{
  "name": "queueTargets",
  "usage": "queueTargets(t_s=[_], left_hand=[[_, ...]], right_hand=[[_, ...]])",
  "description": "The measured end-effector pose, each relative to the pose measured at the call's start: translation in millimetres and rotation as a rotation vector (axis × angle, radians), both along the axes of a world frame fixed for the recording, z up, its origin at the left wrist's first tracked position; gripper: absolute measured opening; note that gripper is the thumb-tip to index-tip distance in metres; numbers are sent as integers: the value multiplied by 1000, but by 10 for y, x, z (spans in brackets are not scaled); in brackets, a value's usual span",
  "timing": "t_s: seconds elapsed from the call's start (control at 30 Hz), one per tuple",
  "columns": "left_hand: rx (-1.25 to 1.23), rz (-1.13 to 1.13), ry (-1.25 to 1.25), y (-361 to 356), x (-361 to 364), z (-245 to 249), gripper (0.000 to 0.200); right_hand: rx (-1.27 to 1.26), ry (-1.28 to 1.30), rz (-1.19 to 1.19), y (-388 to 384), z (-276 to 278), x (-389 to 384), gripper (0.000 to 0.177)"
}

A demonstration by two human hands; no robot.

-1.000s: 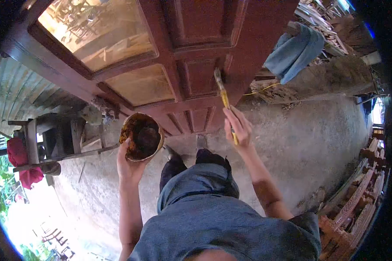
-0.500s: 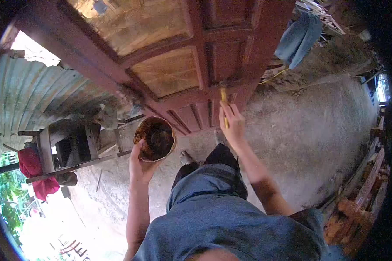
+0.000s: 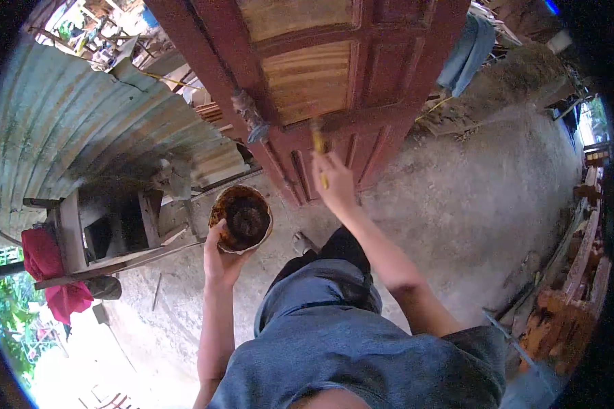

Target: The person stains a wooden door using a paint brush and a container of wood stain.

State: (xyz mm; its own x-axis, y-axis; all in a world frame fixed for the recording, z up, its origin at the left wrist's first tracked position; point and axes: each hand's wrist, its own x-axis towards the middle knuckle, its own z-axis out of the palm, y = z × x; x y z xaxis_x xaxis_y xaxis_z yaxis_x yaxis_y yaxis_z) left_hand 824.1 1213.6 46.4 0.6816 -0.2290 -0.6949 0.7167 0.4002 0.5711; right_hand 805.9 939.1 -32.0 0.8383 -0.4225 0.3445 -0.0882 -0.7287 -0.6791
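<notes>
My left hand (image 3: 220,258) is wrapped round the lower side of a round paint container (image 3: 260,235), its thumb at the rim. Dark brown residue coats the inside of the container. In my right hand (image 3: 334,180) is a paintbrush (image 3: 318,142) with a yellow handle, its bristle end up against the door. That reddish-brown panelled door (image 3: 382,116) stands in front of me, with lighter wood-coloured panels in its upper part. A wrapped bundle (image 3: 247,116) covers the spot of the handle near its left edge.
Corrugated metal sheeting (image 3: 82,129) and a wooden stand (image 3: 68,232) with a red cloth (image 3: 44,259) are at the left. A blue-grey cloth (image 3: 467,58) hangs right of the door. Wood pieces (image 3: 566,313) line the right side of the concrete floor (image 3: 484,198).
My right hand and the paintbrush have shifted left across the door. The door appears further right and at a different angle in view. My left hand still holds the container.
</notes>
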Motion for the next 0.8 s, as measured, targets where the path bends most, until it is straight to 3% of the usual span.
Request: queueTargets(t_s=[0.03, 0.13, 0.2, 0.27, 0.37, 0.43, 0.5, 0.6, 0.7, 0.73, 0.8], left_hand=[[-18, -18, -17, 46, 5, -10, 51], [-64, -17, -12, 156, 20, -7, 49], [-83, 10, 3, 224, 37, 0, 46], [-104, 26, -21, 299, 22, -15, 46], [-70, -7, -10, 395, 12, -170, 49], [-44, -44, -2, 367, 21, -186, 51], [-13, -90, 5, 335, 28, -173, 54], [-92, -147, -40, 286, 89, -148, 55], [-63, -133, -49, 251, 98, -108, 57], [-63, -145, -59, 251, 113, -110, 57], [-123, -135, -39, 258, 115, -134, 54]], right_hand=[[116, 46, 111, 103, -26, -6, 21], [0, -31, 292, 206, -36, -9, 26], [-41, -57, 212, 31, -55, -28, 25], [-108, -26, -96, -191, 110, 8, 23], [-84, -53, -161, -137, 71, 113, 22], [-202, 157, -21, 175, -62, 189, 25], [74, 194, 195, 461, 21, 193, 28], [150, -61, 118, 432, -29, 196, 26], [73, 26, 147, -126, -114, 52, 26], [-55, -147, 92, -378, -252, 45, 24], [151, -111, 24, -713, -67, -99, 19]])
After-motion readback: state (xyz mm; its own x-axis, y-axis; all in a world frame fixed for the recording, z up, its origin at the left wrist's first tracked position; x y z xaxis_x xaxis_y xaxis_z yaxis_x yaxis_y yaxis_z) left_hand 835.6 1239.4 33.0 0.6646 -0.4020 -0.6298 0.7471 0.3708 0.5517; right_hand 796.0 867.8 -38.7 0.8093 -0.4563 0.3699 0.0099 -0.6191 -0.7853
